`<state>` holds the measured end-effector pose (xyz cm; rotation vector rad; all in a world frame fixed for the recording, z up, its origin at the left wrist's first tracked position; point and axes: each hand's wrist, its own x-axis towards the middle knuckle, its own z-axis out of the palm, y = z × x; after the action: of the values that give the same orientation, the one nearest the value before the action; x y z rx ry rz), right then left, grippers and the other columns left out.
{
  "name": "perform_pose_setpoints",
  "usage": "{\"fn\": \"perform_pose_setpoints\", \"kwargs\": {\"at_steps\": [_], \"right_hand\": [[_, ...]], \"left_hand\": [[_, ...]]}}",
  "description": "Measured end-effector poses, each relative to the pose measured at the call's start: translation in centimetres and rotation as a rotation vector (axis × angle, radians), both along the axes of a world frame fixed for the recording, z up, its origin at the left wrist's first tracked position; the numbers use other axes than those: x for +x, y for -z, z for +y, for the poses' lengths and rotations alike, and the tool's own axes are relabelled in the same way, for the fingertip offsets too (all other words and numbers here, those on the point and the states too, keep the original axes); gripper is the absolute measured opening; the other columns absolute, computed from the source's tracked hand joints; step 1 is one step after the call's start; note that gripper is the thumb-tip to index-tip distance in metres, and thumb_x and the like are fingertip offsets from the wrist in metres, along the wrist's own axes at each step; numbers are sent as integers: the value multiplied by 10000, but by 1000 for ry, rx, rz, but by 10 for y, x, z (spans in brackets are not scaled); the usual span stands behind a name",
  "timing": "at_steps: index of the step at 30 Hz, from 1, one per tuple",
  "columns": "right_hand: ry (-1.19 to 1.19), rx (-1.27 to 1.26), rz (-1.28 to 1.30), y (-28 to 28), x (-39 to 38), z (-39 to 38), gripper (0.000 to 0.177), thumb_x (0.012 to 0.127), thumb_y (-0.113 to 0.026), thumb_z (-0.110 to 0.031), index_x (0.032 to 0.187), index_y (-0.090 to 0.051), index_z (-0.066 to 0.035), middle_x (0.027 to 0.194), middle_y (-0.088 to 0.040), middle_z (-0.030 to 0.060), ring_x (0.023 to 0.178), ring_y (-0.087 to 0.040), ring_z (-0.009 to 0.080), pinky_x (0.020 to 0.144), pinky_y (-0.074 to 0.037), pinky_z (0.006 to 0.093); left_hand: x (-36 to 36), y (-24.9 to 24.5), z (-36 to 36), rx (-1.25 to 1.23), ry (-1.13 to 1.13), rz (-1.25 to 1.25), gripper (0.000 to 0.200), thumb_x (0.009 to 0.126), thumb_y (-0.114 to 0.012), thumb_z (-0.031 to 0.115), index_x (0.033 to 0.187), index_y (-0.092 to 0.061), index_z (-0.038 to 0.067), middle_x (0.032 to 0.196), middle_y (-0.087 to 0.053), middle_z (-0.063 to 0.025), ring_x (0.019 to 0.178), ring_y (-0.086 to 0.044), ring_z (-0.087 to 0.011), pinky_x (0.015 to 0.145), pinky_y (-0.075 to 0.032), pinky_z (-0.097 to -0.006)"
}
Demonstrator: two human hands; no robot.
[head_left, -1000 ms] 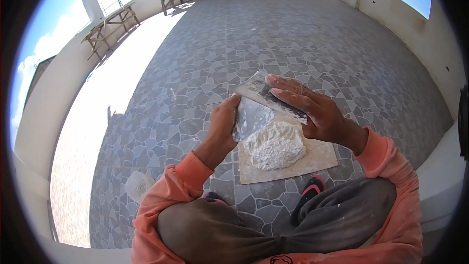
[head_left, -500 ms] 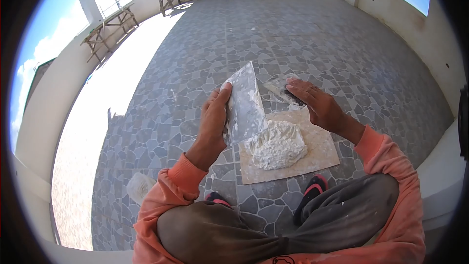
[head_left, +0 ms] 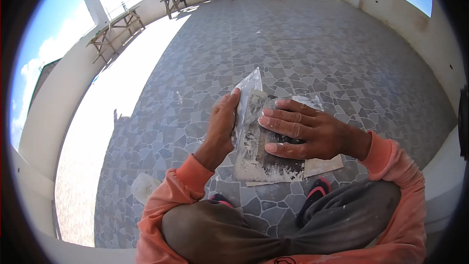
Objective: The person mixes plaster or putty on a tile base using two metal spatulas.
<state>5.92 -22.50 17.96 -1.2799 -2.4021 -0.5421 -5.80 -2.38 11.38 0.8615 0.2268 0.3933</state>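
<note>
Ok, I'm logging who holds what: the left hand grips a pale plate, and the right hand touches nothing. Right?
"Touches nothing" is wrong: in the head view, the right hand lies spread across a dark, smeared plate. The left hand does grip a pale plate.

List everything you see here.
Pale plate: one, whitish, centre
Smeared plate: one, grey-black, centre
Patch: one, white, past plates
Board: one, tan, floor, partly hidden
Bundle: one, white, left floor
Wooden stands: two, brown, far left
Floor: one, grey, throughout
Walls: several, cream, surrounding
Sky: one, blue, upper left
Shoes: two, black-pink, floor
Trousers: one, grey, bottom
Sleeves: two, orange, both sides
Left hand: one, gripping pale plate
Right hand: one, on smeared plate
</note>
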Motion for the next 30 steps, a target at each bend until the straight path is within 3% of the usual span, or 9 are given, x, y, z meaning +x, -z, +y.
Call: {"fn": "perform_pose_setpoints", "kwargs": {"at_steps": [8, 14, 17, 21, 23, 24, 30], "right_hand": [[51, 2, -43, 19, 26, 0, 477, 890, -583, -191, 1359, -514, -248, 1467, -446, 97, 1356, -442, 250, 1165, -350, 432], [341, 79, 52, 30, 66, -8, 626, 820, -620, 72, 1392, -462, -128, 1452, -457, 147, 1326, -471, 313, 1115, -413, 434], [358, 156, 255, 15, 51, -7, 721, 781, -578, 159, 1425, -411, -119, 1456, -448, 159, 1323, -471, 325, 1105, -422, 443], [209, 168, 128, -11, 18, 0, 661, 832, -594, 74, 1435, -393, -107, 1470, -428, 169, 1354, -439, 312, 1140, -363, 466], [136, 169, 10, -6, 10, 5, 554, 879, -607, -139, 1407, -438, -116, 1465, -440, 157, 1363, -434, 287, 1150, -344, 462], [112, 148, 11, -2, 5, 7, 536, 887, -601, -151, 1400, -447, -121, 1462, -444, 153, 1362, -435, 281, 1152, -342, 461], [200, 137, -61, 32, 29, 8, 473, 922, -549, -147, 1388, -474, -115, 1450, -459, 152, 1362, -438, 271, 1160, -332, 457]], "left_hand": [[1, 4, 4, 168, -123, -29, 289, 1018, -511, 297, 1156, -522, 43, 949, -623, -35, 792, -637, -70, 661, -572, -237], [-10, -14, 7, 228, -130, -8, 271, 1018, -512, 295, 1128, -534, 48, 931, -629, -17, 756, -632, -49, 647, -563, -219], [-6, -6, 8, 186, -130, -30, 281, 1020, -507, 299, 1133, -528, 43, 945, -630, -26, 753, -637, -55, 650, -567, -222], [3, -5, -3, 118, -142, -21, 298, 1022, -502, 303, 1149, -508, 34, 967, -621, -48, 773, -644, -74, 660, -574, -232], [5, 3, -2, -18, -69, -99, 316, 1027, -479, 271, 1212, -508, 16, 1021, -643, -99, 848, -679, -123, 691, -605, -242], [5, 3, -2, -85, -35, -138, 330, 1029, -467, 255, 1243, -508, 7, 1048, -655, -125, 885, -697, -147, 707, -620, -248], [-2, -5, -9, 180, -102, -22, 286, 1017, -513, 294, 1121, -502, 27, 947, -612, -57, 792, -629, -82, 662, -562, -236]]}}
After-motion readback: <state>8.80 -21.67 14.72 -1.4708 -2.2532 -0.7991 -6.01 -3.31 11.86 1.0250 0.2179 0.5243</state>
